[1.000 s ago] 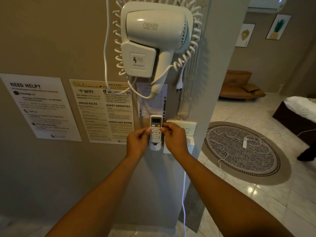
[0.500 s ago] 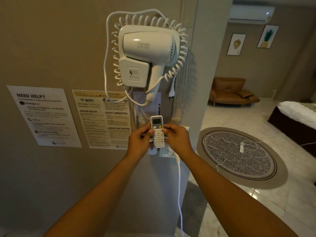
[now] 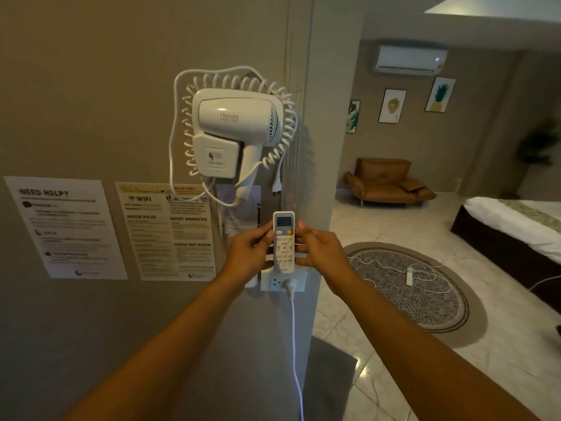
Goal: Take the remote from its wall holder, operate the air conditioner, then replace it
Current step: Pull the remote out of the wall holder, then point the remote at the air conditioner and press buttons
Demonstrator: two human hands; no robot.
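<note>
Head view: white remote [image 3: 283,242] (orange button)

1. A rented guest room: printed notices [image 3: 165,230] on the wall list wifi, house rules, guest amenities and check-out time.
2. A wall-mounted hair dryer [image 3: 233,132] hangs above them.
3. Beyond are a bed [image 3: 513,229], a sofa [image 3: 387,183], a wall air conditioner [image 3: 409,60] and framed prints [image 3: 391,105].

Glossy white plastic remote [image 3: 284,241]
</note>
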